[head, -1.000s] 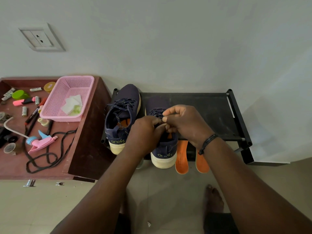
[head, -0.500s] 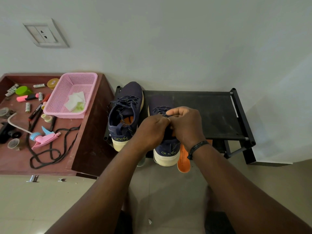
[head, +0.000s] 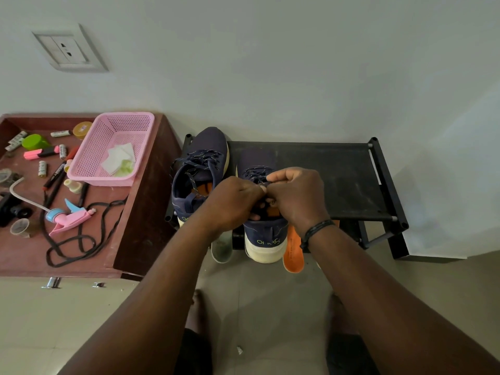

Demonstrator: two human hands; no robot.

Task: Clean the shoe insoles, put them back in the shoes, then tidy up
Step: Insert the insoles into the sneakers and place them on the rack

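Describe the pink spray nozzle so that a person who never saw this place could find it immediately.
Look at the reddish-brown table left of the black shoe rack. In front of the pink basket, beside a looped black cord, lies the spray nozzle. Unlike the pens nearby, it has a blue collar and a white tube.

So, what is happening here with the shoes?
A person stands at a black rack with two navy shoes on it. Both hands, left hand and right hand, pinch the laces over the right shoe. The left shoe shows orange inside. One orange insole lies loose beside the right shoe.
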